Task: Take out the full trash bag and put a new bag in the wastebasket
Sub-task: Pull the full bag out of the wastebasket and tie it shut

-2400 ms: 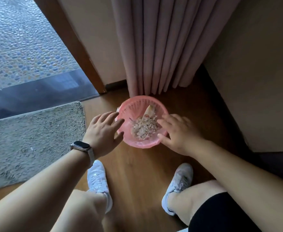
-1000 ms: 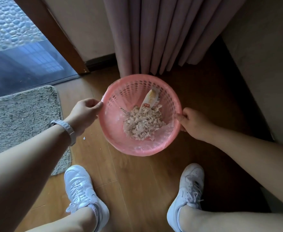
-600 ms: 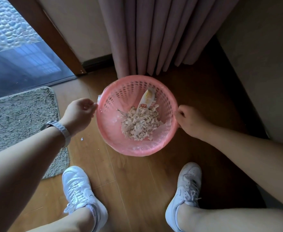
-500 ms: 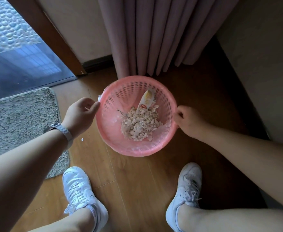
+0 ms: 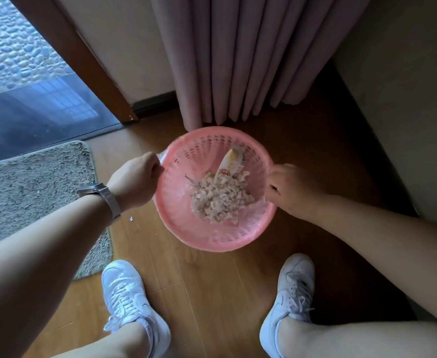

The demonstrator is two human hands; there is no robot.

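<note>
A pink perforated wastebasket (image 5: 212, 242) stands on the wooden floor between my feet and a curtain. A thin clear trash bag (image 5: 178, 200) lines it and holds pale shavings (image 5: 218, 198) and a yellow-white wrapper (image 5: 230, 161). My left hand (image 5: 136, 180), with a watch on the wrist, pinches the bag's edge at the left rim. My right hand (image 5: 291, 191) is closed on the bag's edge at the right rim.
A pink curtain (image 5: 238, 55) hangs just behind the basket. A grey shaggy mat (image 5: 31, 187) lies to the left, before a glass door (image 5: 31, 109). A wall (image 5: 406, 99) runs along the right. My white shoes (image 5: 127, 301) stand in front, and small crumbs (image 5: 131, 218) lie on the floor.
Both hands went from resting over the basket to gripping the bag's edge at opposite sides of the rim. The left hand has closed tighter on the edge, which now bunches up there.
</note>
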